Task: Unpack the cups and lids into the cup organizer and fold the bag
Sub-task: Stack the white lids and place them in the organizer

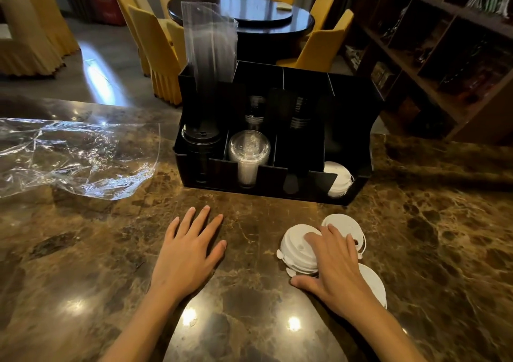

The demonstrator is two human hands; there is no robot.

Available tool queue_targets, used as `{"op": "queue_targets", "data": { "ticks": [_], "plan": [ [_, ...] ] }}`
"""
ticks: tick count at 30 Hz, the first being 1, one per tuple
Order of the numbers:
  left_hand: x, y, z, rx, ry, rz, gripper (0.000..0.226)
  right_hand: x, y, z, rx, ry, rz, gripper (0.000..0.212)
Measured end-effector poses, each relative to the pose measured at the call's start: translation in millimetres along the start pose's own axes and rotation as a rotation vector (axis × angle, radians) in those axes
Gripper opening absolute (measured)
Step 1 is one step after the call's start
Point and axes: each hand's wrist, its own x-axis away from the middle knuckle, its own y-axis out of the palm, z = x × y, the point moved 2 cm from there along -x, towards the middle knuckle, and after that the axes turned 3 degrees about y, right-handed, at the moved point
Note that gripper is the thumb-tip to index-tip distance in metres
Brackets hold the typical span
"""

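A brown marble counter (416,223) is seen from above, with a black cup organizer (352,112) set at its far edge. A crumpled clear plastic bag (69,156) is left flat and unfolded on the counter, well apart to the left of the organizer. Inside the organizer, a tall clear sleeve (211,42) stands upright in the back left compartment; black lids (201,135), clear lids on clear cups (249,146) and a stack of white lids (340,178) are held in the front compartments.

The left hand (191,253) is laid flat and empty on the bare counter, fingers spread, nothing gripped. The right hand (333,267) is spread open over a loose cluster of white lids (297,248) on the counter just in front of the organizer; the fingers are pressed on top of the lids rather than closed round them.

The lids appear light and are overlapped unevenly, so a one-handed gather could leave some behind or send them sliding across the polished stone toward the near edge. A tilted stack could also be caught on the low front wall of the right compartment and spilled. The bag, slick and creased, may be hard to fold squarely and could slip off the counter if brushed.
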Motion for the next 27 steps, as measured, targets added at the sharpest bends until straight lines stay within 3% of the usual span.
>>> {"op": "queue_targets", "data": {
  "ticks": [7,15,21,27],
  "plan": [
    [1,-2,1,0.007,-0.002,0.0,0.068,-7,-3,2,0.018,-0.09,0.079,0.063],
    [0,-2,1,0.016,-0.009,0.0,0.068,-10,-4,-1,0.03,-0.108,0.162,0.062],
    [-1,-3,1,0.028,-0.007,0.006,0.066,-13,-1,-1,0.065,-0.096,-0.005,0.08],
    [0,-3,2,0.033,-0.014,0.018,0.065,-16,5,-3,-0.112,-0.162,-0.037,0.073]
  ]
}}
